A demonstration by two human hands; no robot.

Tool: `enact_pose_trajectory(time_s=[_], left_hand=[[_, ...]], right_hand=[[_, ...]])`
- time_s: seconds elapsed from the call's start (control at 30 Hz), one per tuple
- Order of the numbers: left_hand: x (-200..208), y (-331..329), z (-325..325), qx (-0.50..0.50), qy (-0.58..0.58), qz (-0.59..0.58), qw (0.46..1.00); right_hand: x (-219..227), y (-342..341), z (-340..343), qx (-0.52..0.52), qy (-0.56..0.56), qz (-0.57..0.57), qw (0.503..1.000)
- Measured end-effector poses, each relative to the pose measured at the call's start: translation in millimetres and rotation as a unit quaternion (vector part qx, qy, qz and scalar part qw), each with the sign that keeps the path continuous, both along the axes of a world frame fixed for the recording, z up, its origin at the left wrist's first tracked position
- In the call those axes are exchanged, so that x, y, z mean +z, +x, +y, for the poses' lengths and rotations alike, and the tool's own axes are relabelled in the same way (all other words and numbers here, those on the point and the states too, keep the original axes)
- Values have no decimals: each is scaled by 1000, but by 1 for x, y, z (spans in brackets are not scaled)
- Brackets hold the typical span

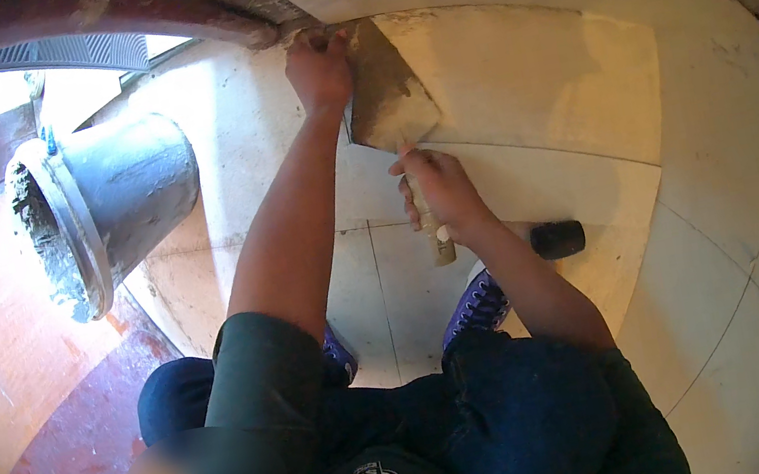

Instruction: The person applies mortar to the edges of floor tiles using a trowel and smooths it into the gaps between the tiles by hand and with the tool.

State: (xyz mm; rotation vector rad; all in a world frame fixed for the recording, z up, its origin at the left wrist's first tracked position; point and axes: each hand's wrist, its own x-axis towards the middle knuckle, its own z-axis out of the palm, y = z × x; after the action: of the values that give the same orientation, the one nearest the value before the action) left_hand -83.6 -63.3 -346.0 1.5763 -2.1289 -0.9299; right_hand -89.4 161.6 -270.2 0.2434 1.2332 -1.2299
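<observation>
While the right hand [442, 190] grips a pale-handled tool [442, 248], the left hand [320, 77], its grip unclear, touches the grey slab [385, 84]; a tool slip could nick it.

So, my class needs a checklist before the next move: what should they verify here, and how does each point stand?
1. Right hand wrapped around the tan tool handle: ok.
2. Left hand grip: cannot tell; the fingertips are unclear at the far end of the tapering grey-brown surface.
3. Whether that surface is a tool blade or something else: cannot tell.
4. Bucket clear of both hands: ok, apart at the left.
5. Bucket rim clean: not ok, grey residue crusts it.
6. Black mallet-like head clear of the right hand: ok, beyond the right forearm.
</observation>
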Motion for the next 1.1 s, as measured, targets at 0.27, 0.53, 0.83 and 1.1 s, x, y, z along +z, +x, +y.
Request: enact_pose_trajectory(time_s=[0.27,0.53,0.83,1.1], left_hand=[[4,3,-2,-11,10,4,1000],[8,10,-4,5,69,27,997],[4,12,-6,-10,43,-9,999],[10,4,-1,58,133,21,989]], right_hand=[[2,5,8,71,13,90,993],[10,4,14,87,3,101,991],[0,-2,9,100,24,156,982],[-14,-18,13,70,-14,69,995]])
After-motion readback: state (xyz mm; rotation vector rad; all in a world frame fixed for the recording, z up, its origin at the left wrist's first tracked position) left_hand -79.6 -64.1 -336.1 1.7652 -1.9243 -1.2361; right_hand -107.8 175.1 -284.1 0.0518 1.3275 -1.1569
